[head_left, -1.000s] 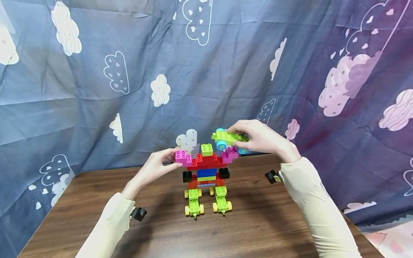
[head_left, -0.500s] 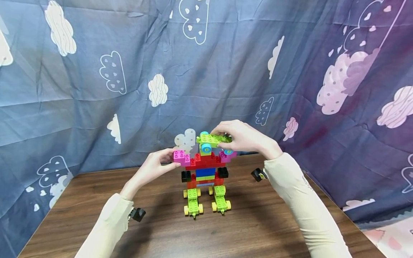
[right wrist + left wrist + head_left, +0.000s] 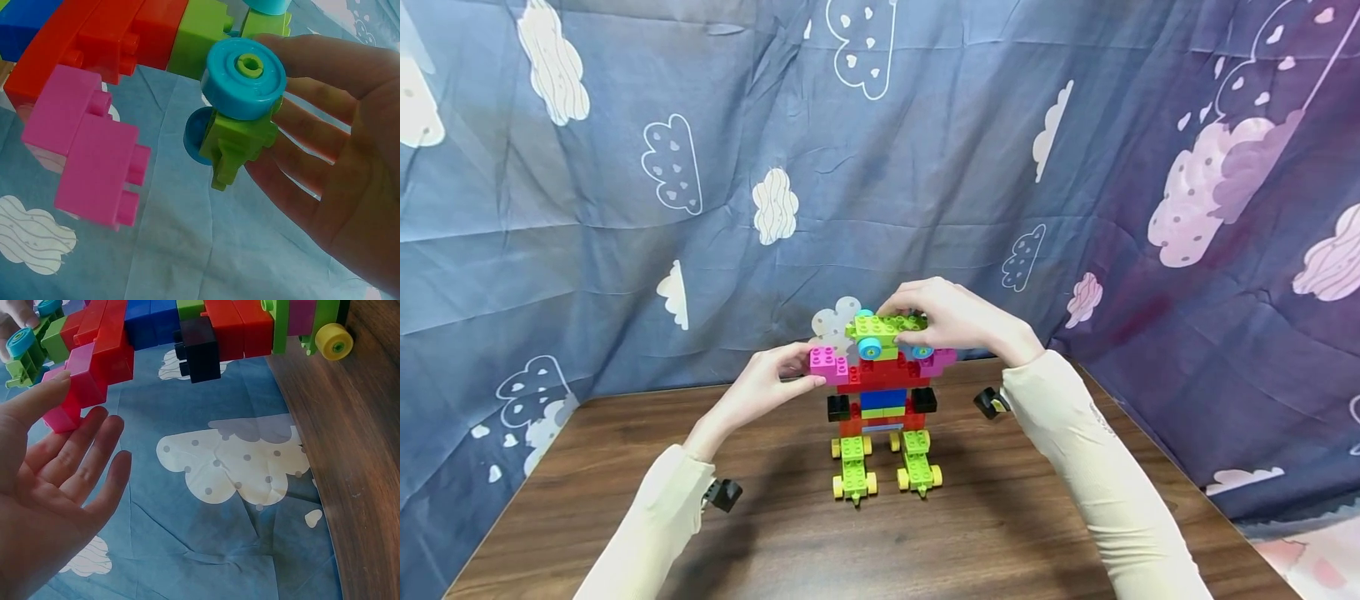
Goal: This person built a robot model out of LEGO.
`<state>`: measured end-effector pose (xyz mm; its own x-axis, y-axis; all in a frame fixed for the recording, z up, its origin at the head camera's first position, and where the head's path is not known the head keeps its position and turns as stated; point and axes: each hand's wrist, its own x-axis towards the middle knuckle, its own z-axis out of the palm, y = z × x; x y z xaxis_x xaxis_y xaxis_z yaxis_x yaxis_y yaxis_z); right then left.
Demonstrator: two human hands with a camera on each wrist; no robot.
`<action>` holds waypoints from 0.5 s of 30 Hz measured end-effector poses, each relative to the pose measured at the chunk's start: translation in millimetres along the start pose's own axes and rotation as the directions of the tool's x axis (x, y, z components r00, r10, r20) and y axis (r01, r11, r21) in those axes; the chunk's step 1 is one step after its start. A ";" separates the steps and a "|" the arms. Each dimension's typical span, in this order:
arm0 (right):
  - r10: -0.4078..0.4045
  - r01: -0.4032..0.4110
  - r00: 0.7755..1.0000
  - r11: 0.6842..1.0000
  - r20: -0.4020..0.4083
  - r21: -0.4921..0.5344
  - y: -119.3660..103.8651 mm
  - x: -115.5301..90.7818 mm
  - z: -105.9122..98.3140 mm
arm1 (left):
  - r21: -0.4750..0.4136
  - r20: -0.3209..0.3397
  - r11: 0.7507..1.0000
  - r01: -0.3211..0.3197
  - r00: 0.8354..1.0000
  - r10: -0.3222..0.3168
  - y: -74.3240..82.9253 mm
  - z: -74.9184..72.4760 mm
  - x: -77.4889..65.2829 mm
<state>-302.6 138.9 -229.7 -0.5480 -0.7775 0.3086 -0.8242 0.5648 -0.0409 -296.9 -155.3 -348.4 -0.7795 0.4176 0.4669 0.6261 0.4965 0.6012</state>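
A figure of toy building bricks stands upright on the table, with a red and blue body (image 3: pixel 880 381) and two lime wheeled bases (image 3: pixel 854 478) with yellow wheels as feet. My left hand (image 3: pixel 769 385) pinches the pink brick (image 3: pixel 822 362) at the figure's left shoulder between thumb and fingers. Over the figure's top, my right hand (image 3: pixel 942 315) grips a lime wheeled base (image 3: pixel 880 326) with blue wheels (image 3: pixel 244 78). That base lies crosswise right at the lime brick (image 3: pixel 199 37) on top. Pink bricks (image 3: pixel 100 162) form the right shoulder, under the right hand.
Black bricks (image 3: pixel 838 407) stick out at both sides of the body. A brown wooden table (image 3: pixel 760 533) carries the figure. Close behind hangs a blue cloth (image 3: pixel 730 275) with cloud prints, which continues along the right side. Small black devices (image 3: pixel 724 495) sit at both wrists.
My right hand has carried the blue-wheeled lime base leftward from above the right shoulder and lowered it slightly onto the figure's top. The left hand keeps its pinch on the pink brick.
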 end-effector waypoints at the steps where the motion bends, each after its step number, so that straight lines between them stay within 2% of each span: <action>1: -0.002 0.002 1.000 1.000 0.002 0.002 0.1 0.3 0.6 | 0.002 0.002 1.000 0.002 1.000 -0.002 0.4 0.2 0.1; 15: 0.009 -0.009 1.000 1.000 0.009 -0.003 -1.7 3.6 7.5 | 0.004 0.004 1.000 0.002 1.000 -0.002 1.3 2.9 0.3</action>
<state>-304.3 133.1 -235.7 -0.5569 -0.7746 0.2998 -0.8187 0.5727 -0.0412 -296.3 -152.3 -349.4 -0.7807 0.4197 0.4631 0.6246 0.5003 0.5996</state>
